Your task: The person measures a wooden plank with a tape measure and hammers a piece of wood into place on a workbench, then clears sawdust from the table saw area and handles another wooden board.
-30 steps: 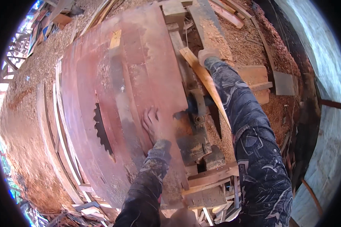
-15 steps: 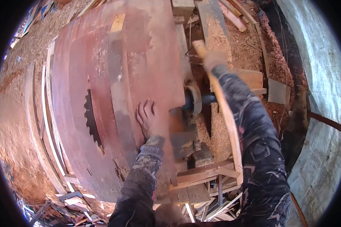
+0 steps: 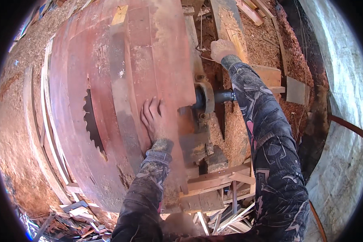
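Nearest you, along the near edge of the broad, reddish wooden saw table (image 3: 169, 80), pale split-wood offcuts (image 3: 228, 220) lie in a loose heap below. Your left hand (image 3: 153, 119) rests palm down on the tabletop near its right edge, fingers slightly spread, gripping nothing. A long grey-brown wooden strip (image 3: 123, 92) runs between it and the dark, toothed steel saw blade (image 3: 93, 121), which stands through a slot toward the table's left edge. Should that hand slip leftward on the dusty boards, it could reach the teeth; whether the blade turns, I cannot tell. Off the right edge, your right forearm crosses above a dark metal shaft (image 3: 223, 96); if it spun, the sleeve could snag. No box or bin shows; the closest is the bay beside that edge, holding the shaft and its round metal bearing housing (image 3: 208, 98). Farther out, your right hand (image 3: 223, 49) is curled beside a pale yellow wooden piece (image 3: 237, 42); I cannot tell whether it grips anything.
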Motion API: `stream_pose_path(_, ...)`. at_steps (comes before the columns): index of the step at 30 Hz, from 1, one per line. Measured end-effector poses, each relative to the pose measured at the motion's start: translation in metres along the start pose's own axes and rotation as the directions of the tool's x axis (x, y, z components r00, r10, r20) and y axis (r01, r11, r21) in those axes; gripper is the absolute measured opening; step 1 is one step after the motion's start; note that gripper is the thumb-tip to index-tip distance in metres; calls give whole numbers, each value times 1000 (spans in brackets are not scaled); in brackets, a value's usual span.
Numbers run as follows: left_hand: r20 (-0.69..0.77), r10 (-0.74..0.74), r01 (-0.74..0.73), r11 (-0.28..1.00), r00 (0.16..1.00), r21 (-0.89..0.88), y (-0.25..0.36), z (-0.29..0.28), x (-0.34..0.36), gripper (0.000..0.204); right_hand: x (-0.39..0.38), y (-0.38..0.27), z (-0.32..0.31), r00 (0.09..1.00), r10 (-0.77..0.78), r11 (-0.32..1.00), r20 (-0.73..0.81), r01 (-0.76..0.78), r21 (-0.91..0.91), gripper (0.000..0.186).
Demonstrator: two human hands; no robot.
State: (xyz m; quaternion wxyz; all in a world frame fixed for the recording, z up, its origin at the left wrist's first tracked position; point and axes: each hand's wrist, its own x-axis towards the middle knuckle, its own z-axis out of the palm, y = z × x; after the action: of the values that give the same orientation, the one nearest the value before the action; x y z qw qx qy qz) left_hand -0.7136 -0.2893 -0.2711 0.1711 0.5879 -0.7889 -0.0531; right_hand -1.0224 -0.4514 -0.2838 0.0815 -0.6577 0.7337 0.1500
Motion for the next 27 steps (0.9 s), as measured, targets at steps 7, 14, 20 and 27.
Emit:
stream_pose_path(7, -15, 1, -2, 1000, 1000, -26, 2, -6, 3, 36, 14, -15, -9, 999, -40, 997, 29, 42, -62, 25)
stream_pose_path(14, 38, -10, 9, 1000, 999, 14, -1, -7, 3, 36, 20, -22, -15, 997, -33, 997, 64, 37, -72, 29)
stream_pose_path(20, 53, -19, 21, 999, 998, -34, 3, -7, 3, 38, 26, -22, -10, 998, -9, 998, 60, 13, -68, 29)
stream_pose_path(27, 58, -17, 19, 999, 998, -26, -3, -5, 1, 39, 19, -17, -20, 995, -58, 991, 84, 68, -115, 27)
